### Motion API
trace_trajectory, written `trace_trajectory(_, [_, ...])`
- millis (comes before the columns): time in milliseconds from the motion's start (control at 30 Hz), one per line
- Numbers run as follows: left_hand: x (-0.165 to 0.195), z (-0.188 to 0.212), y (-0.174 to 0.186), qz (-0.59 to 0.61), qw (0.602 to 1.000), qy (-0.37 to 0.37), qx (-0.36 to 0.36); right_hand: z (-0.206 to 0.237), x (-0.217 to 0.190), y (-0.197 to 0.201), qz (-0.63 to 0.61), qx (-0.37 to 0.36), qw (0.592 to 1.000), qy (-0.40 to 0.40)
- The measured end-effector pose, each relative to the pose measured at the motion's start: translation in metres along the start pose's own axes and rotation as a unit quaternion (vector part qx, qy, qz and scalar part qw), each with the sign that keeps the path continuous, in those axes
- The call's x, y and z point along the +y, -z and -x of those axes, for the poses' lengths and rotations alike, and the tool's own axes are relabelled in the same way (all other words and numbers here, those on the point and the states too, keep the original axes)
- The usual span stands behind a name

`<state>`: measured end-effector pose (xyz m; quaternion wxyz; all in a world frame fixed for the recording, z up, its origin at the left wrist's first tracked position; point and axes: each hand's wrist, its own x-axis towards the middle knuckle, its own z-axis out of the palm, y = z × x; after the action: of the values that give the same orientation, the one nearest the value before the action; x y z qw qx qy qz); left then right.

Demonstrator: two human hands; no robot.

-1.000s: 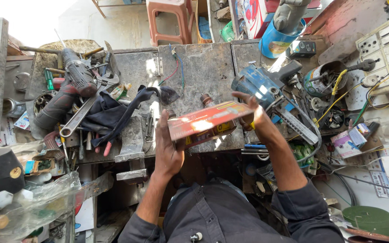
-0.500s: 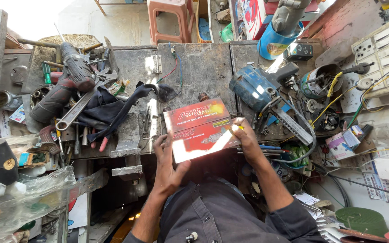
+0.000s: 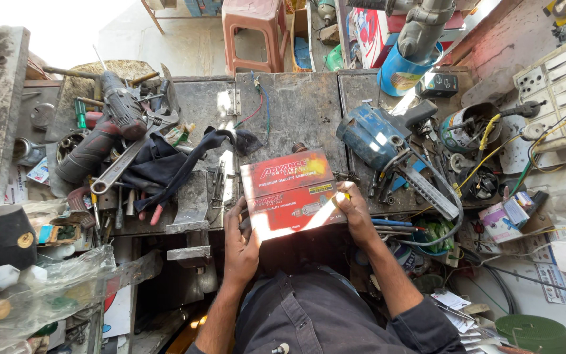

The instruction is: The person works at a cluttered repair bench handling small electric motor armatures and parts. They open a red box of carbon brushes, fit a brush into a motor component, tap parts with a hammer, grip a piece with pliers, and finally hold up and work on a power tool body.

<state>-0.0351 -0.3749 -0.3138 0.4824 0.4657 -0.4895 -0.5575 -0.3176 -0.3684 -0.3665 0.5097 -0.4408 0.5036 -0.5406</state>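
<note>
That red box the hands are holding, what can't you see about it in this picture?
Head view only:
- Inside the red box: shut, so hidden.
- Its underside: faces away from the camera.
- Its near lower corner: washed out by sun glare.
- Left hand and right hand fingertips: partly hidden behind the box edges.

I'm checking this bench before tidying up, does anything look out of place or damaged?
The red box held in the left hand and right hand looks intact. The bench is cluttered: a dark cloth is draped over the tools, with a large wrench lying slanted across it. Loose wires tangle at the right.
</note>
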Motion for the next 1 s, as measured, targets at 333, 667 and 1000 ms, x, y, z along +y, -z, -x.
trace_trajectory(333, [-0.005, -0.02, 0.005, 0.053, 0.997, 0.051, 0.006, -0.008, -0.001, 0.001, 0.021, 0.044, 0.999, -0.018])
trace_trajectory(667, [-0.007, -0.049, 0.011, -0.103, 0.99, 0.091, -0.012, -0.019, 0.002, 0.008, 0.09, 0.025, 0.994, -0.059])
trace_trajectory(1000, [0.002, -0.098, -0.004, -0.305, 0.95, -0.027, -0.058, -0.031, 0.013, 0.016, 0.242, 0.065, 0.968, -0.018])
